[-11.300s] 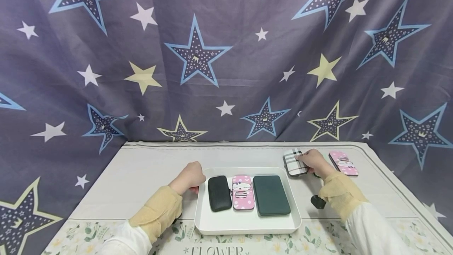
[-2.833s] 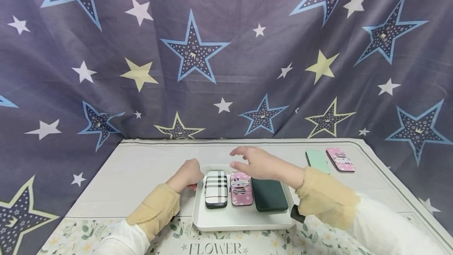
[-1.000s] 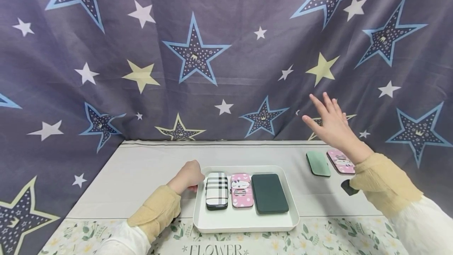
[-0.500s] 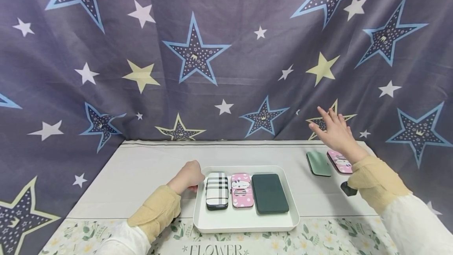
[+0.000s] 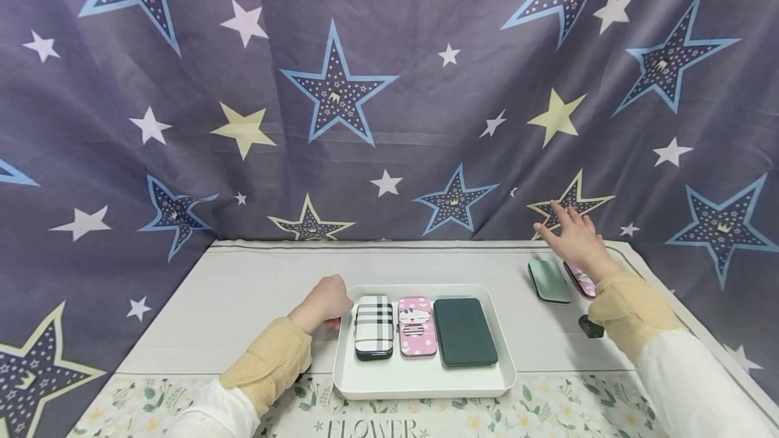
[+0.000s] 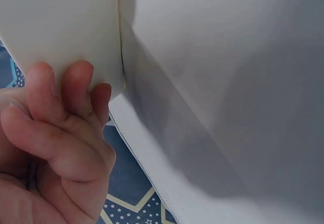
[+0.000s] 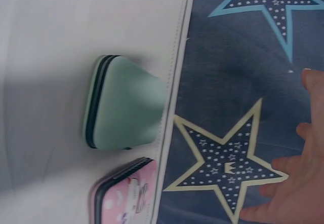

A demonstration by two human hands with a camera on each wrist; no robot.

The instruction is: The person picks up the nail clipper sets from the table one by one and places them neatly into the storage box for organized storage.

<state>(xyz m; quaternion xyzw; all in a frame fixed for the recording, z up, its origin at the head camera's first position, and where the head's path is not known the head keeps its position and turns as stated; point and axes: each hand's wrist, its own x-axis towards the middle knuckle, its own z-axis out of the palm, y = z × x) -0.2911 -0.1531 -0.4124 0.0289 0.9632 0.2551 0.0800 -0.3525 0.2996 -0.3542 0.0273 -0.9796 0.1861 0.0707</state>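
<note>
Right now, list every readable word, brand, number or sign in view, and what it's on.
"FLOWER": on the tablecloth, in front of the tray, cut by the head view's bottom edge.
No readable text on the plaid case, dark green case, light green case or two pink cases; fine print would be too small to read.
Curtain: stars and crowns, no words.

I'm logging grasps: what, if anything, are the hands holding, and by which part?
The left hand holds the white tray by its left side, near the far corner; the right hand holds nothing.
</note>
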